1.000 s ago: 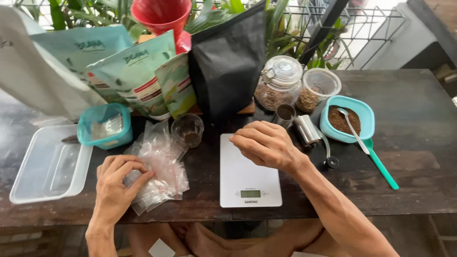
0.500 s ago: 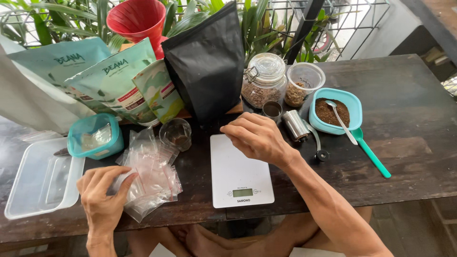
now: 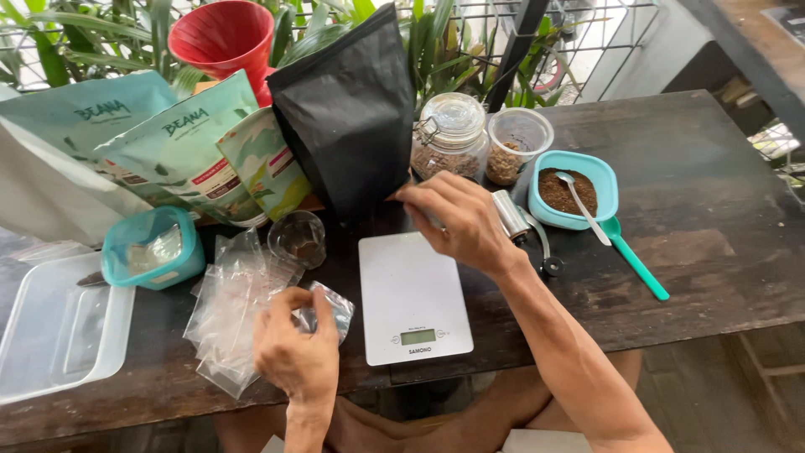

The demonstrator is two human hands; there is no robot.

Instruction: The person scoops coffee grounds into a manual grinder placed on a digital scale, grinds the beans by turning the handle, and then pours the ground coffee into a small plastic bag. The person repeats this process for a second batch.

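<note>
We see a tall black pouch (image 3: pixel 348 109) standing at the counter's back, three pale teal bags (image 3: pixel 180 147) with red-and-white labels leaning to its left, clear plastic sachets (image 3: pixel 231 315) heaped in front, and a white scale's small grey-green screen (image 3: pixel 417 336).

Dark wooden table (image 3: pixel 721 159): white scale (image 3: pixel 412 295), plastic bags (image 3: pixel 231 315), teal tub (image 3: pixel 579 191).

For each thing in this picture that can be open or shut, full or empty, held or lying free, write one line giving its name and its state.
Black pouch: upright, right hand at its lower corner.
Small clear bag: held in left hand.
Glass jar: lid shut, partly filled.
Round tub: open.
Teal bowl: holds brown powder and spoon.
Scale: nothing on it.
</note>
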